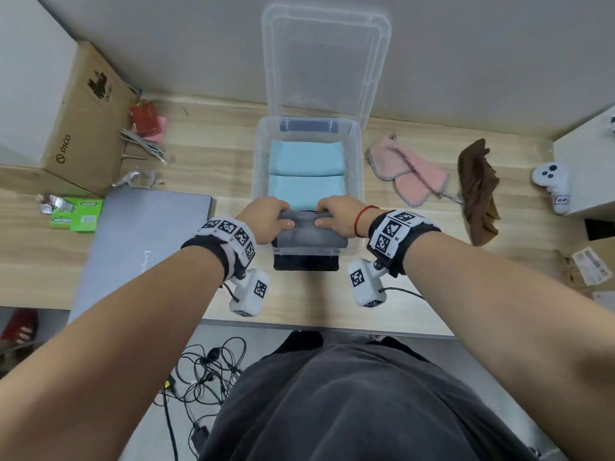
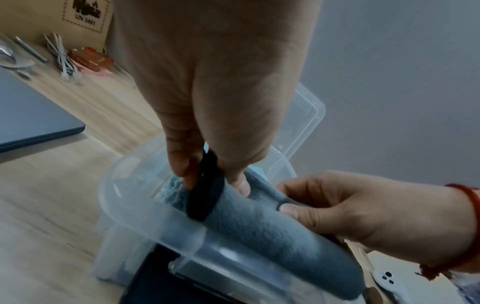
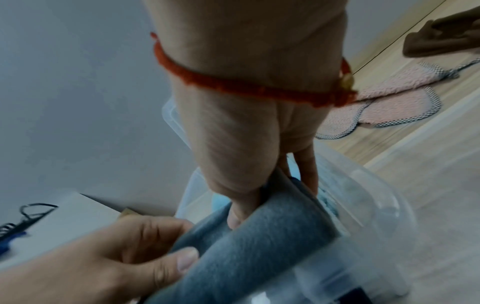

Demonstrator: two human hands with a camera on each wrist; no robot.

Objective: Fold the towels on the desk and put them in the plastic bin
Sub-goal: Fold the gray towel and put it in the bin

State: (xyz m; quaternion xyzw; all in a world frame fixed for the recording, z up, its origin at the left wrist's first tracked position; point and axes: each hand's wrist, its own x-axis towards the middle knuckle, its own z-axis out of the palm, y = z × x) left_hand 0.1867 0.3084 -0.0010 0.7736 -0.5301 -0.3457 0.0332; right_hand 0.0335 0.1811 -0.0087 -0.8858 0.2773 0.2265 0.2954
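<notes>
A folded grey towel (image 1: 307,234) sits at the near end of the clear plastic bin (image 1: 258,168), over its near rim. My left hand (image 1: 266,219) pinches its left end (image 2: 215,197) between thumb and fingers. My right hand (image 1: 342,218) grips its right end (image 3: 280,218) the same way. Two folded light blue towels (image 1: 307,176) lie inside the bin beyond the grey one. On the desk to the right lie an unfolded pink towel (image 1: 412,173) and a crumpled brown towel (image 1: 477,191).
The bin's lid (image 1: 324,61) stands open against the wall. A closed grey laptop (image 1: 133,247) lies left of the bin, with a cardboard box (image 1: 86,121), cables and a green packet (image 1: 78,214) beyond. A white controller (image 1: 550,181) sits at the far right.
</notes>
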